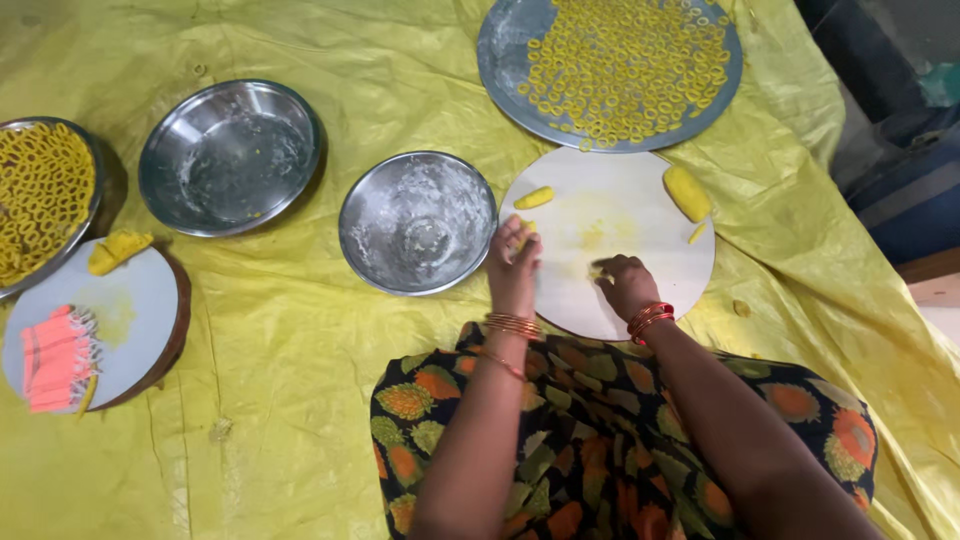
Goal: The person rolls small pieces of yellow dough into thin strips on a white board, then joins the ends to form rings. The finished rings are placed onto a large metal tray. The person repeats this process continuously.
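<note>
Here, both hands rest on a round white board (640, 290) that lies on a yellow sheet (290, 340). The left hand (513, 268) lies flat near the left edge of the board, with its fingers stretched out and close together. Its fingertips touch a tiny bit of yellow dough (524, 232). The right hand (626, 283) is curled over, knuckles up, and its fingers press down on a small bit of dough (597, 270) near the middle of the board. I cannot tell if it pinches the bit or just pushes on it.

More dough sits on the board: a short roll (533, 198) near the top left, a bigger lump (687, 192) at the top right, and a thin piece (696, 233) just below the lump. Right past the board is a big metal plate (500, 60) full of little yellow dough rings (625, 65). An empty metal bowl (417, 222) sits just beside the left hand.
</note>
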